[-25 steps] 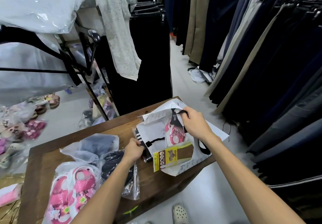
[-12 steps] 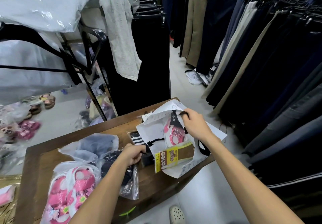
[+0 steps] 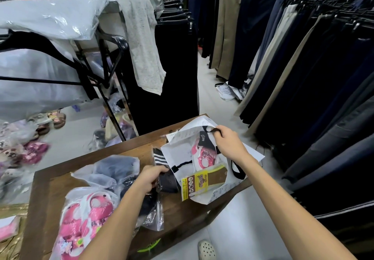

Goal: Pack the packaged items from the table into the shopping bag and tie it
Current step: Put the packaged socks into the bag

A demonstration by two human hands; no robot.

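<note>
A white shopping bag (image 3: 178, 154) with black handles lies open at the right end of the wooden table (image 3: 46, 180). My right hand (image 3: 228, 142) grips its upper black handle and holds the mouth open. Inside show a pink packaged item (image 3: 203, 155) and a brown sock pack with a yellow label (image 3: 202, 180). My left hand (image 3: 150, 177) is shut on a packaged pair of black socks with white stripes (image 3: 164, 170), at the bag's left edge. A pink sandals pack (image 3: 85, 221) and clear bags of dark clothing (image 3: 115, 170) lie at the left.
Racks of hanging trousers (image 3: 303, 67) line the right side and the back. A rack with plastic-covered clothes (image 3: 50, 37) and a grey garment (image 3: 141, 43) stands behind the table. Packaged shoes (image 3: 24, 148) lie on the floor at left. A foot in a white clog (image 3: 206, 249) is below.
My left hand has picked the striped black sock pack up from the table and shifted it right, to the bag's edge. My right hand still holds the bag's handle.
</note>
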